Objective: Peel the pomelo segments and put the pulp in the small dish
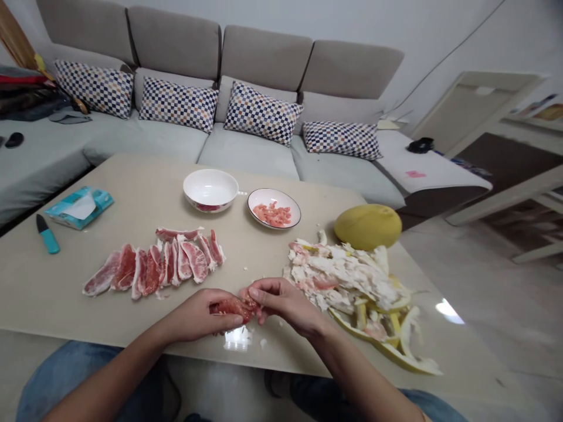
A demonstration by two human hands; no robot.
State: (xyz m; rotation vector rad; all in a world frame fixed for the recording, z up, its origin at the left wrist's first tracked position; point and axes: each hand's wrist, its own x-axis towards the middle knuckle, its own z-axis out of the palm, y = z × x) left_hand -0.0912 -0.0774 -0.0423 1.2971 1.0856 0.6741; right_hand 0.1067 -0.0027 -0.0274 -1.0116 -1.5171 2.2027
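Note:
My left hand (203, 317) is wrapped round a red pomelo segment (231, 307) near the table's front edge. At the segment's right end, the fingers of my right hand (281, 302) pinch a piece of its pulp; the two hands almost touch. A row of pomelo segments (152, 269) with pale membrane lies to the left. Beyond my hands, a small dark-rimmed plate (254, 206) holds peeled pink pulp (273, 214). To the right of my right hand is a heap of white membrane scraps (343, 272) on yellow-green peel (413, 360).
A white bowl (211, 181) stands beside the plate. A whole yellow pomelo (368, 227) sits behind the scraps. At the left lie a teal-handled knife (47, 234) and a tissue pack (79, 208). A grey sofa (246, 155) with checkered cushions runs along the table's far side.

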